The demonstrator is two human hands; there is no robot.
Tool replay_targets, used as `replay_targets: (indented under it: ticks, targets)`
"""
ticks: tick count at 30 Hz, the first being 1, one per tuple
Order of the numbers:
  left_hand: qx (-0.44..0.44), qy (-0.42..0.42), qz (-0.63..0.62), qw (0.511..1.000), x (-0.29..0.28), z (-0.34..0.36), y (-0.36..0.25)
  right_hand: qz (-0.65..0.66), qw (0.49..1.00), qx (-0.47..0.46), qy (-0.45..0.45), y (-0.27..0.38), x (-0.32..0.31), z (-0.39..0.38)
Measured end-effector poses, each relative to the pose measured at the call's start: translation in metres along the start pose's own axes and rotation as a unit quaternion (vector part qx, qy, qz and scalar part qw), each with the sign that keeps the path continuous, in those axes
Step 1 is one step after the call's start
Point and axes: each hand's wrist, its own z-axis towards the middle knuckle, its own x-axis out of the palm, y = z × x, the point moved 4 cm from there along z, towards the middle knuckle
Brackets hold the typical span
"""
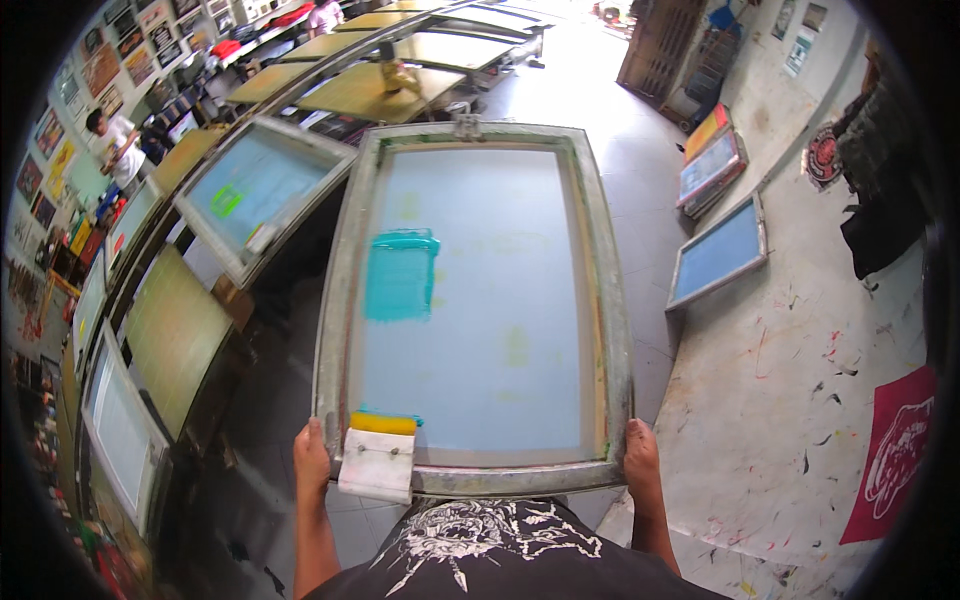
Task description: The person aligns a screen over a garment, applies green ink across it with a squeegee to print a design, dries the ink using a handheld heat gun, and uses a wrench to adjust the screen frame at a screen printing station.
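Observation:
A large screen printing frame (612, 330) with pale blue mesh is held out flat in front of my body. My left hand (311, 455) grips its near left corner, thumb on top. At the near right corner my right hand (641, 458) has hold of the metal edge; the fingers beneath are hidden on both sides. A patch of teal ink (400, 280) lies on the left part of the mesh. Over the near left rim rests a squeegee (377, 460) with a white handle and a yellow blade, teal ink along the blade's edge.
Another screen frame (262, 190) with a green mark stands at left. Curved rows of printing boards (178, 335) run along the left and far side. A person (122, 145) stands far left. Blue screens (718, 250) lean on the stained right wall, where a red printed cloth (895, 455) hangs.

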Motion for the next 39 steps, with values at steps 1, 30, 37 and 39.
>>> replay_targets:
  ticks: [1, 30, 37, 39]
  targets:
    - [-0.001, 0.024, 0.001, 1.0, 0.026, 0.008, -0.01, -0.011, 1.0, 0.007, -0.015, -0.001, -0.025, 0.006]
    - [-0.016, 0.023, -0.172, 0.985, 0.516, 0.45, -0.266, -0.014, 0.999, -0.009, 0.043, 0.109, -0.167, 0.754]
    - [-0.025, -0.136, -0.139, 0.981, 0.601, 0.559, -0.312, -0.087, 0.985, -0.147, -0.039, 0.166, -0.095, 0.999]
    - [-0.04, -0.2, -0.12, 0.971, 0.623, 0.587, -0.331, -0.122, 0.98, -0.154, -0.017, 0.195, -0.076, 1.068]
